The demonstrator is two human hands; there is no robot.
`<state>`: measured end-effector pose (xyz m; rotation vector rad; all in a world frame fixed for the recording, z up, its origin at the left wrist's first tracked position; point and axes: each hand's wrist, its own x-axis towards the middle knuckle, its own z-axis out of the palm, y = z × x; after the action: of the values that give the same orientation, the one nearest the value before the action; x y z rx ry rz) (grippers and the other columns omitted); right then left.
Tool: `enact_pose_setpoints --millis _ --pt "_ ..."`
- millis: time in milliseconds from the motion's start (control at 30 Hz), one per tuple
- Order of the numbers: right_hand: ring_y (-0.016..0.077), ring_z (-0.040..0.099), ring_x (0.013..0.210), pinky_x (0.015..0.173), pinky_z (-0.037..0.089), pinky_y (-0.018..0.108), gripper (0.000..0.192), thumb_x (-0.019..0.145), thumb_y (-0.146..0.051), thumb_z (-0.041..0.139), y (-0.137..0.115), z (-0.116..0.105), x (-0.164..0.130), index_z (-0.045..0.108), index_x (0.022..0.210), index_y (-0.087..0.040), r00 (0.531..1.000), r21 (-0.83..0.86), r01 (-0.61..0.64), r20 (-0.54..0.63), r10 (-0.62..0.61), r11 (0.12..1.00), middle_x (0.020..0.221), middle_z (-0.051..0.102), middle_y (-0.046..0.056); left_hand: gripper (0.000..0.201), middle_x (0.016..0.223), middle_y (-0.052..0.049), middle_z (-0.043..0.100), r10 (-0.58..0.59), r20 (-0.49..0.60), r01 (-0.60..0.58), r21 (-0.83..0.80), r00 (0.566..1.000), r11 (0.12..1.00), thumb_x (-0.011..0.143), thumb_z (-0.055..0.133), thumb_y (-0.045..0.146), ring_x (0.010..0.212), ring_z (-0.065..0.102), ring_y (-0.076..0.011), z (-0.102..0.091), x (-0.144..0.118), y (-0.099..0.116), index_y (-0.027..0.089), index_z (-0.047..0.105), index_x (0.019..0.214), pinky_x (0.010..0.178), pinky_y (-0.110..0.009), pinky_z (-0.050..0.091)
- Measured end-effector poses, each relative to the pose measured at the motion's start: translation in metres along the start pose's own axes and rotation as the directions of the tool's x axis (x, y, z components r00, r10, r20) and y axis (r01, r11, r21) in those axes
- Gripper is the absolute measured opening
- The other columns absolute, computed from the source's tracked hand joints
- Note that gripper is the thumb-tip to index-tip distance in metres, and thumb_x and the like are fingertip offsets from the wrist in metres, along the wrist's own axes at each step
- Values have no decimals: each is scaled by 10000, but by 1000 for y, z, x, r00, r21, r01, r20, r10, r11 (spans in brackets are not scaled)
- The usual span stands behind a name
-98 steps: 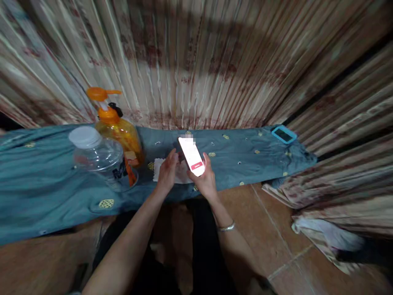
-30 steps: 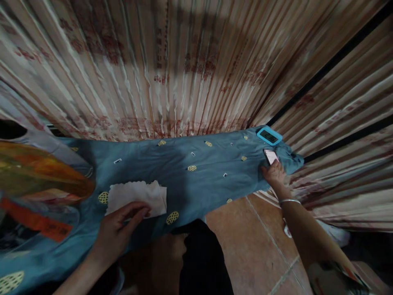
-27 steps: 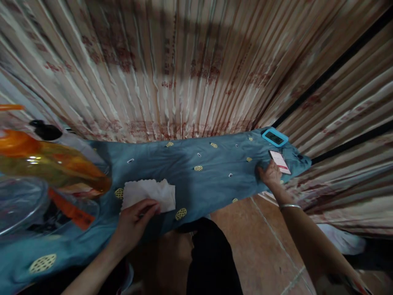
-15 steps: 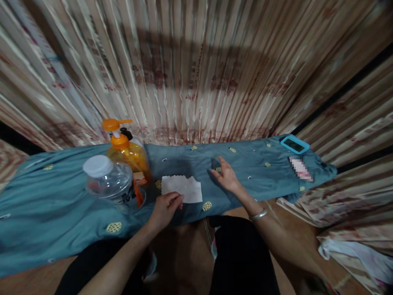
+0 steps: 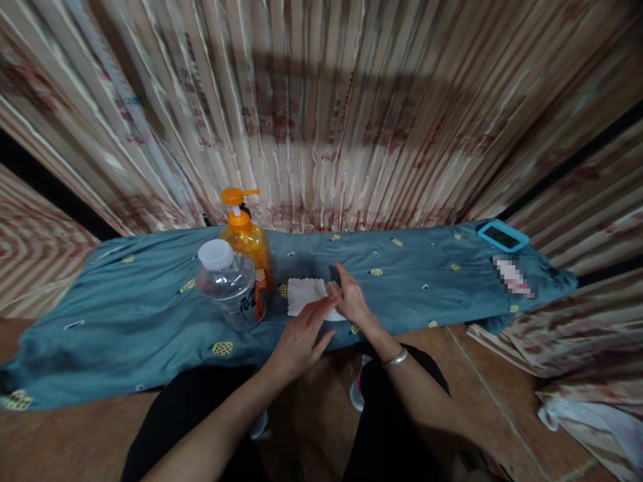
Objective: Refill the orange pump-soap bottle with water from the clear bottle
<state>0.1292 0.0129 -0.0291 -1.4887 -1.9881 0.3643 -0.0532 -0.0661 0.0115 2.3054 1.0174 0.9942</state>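
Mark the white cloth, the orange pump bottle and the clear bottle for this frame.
white cloth [image 5: 304, 294], head view, on its bare left half.
orange pump bottle [image 5: 250, 242], head view, on its amber body.
clear bottle [image 5: 230, 284], head view, on its shoulder under the white cap.

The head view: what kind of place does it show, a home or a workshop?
Probably a room in a home. A low surface under a blue patterned cloth stands against long striped curtains; a tiled floor lies below. An orange pump bottle stands on the cloth.

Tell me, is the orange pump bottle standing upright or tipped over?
Upright: the pump bottle stands on the blue cloth, pump on top.
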Motion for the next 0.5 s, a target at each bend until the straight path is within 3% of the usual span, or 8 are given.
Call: enact_pose_setpoints --millis 133,267,367,433,500 --pt "348 454 1361 1138 370 483 642 916 -298 426 -3 5 6 384 1416 103 997 -64 14 80 -9 998 1445 472 282 661 1492 -178 455 128 -46 -123 106 991 987 930 542 229 1399 447 -291 -7 1 22 244 242 1519 1113 -500 469" --pt "361 440 1370 1147 351 476 625 933 -265 471 -4 3 7 372 1425 107 981 -148 5 193 24 989 1450 454 302 645 1515 -186 421 149 -76 -141 100 986 985 934 542 241 1418 417 -287 -9 -1 35 239 255 1512 1132 -504 446" --pt "399 421 1374 1121 364 491 574 942 -298 528 -7 -6 7 469 1366 83 961 -219 -12 268 71 976 1453 428 333 533 1477 -157 479 26 -86 -19 82 996 996 939 528 254 1389 455 -274 -4 -9 19 252 377 1450 1119 -502 457" --pt "404 502 1300 1067 416 471 475 921 -298 589 -10 -14 7 583 1256 38 946 -243 -14 312 92 970 1365 529 319 467 1457 -150 504 -80 -75 88 117 994 989 923 535 232 1377 468 -278 2 -15 -3 234 465 1385 1120 -525 448" --pt "351 635 1125 949 497 421 325 898 -251 620 -13 -24 7 654 1131 -28 929 -248 -22 353 111 968 1162 673 246 454 1432 -151 532 -169 -56 177 189 984 966 864 573 158 1390 447 -300 7 -18 -28 202 537 1314 1130 -572 415"
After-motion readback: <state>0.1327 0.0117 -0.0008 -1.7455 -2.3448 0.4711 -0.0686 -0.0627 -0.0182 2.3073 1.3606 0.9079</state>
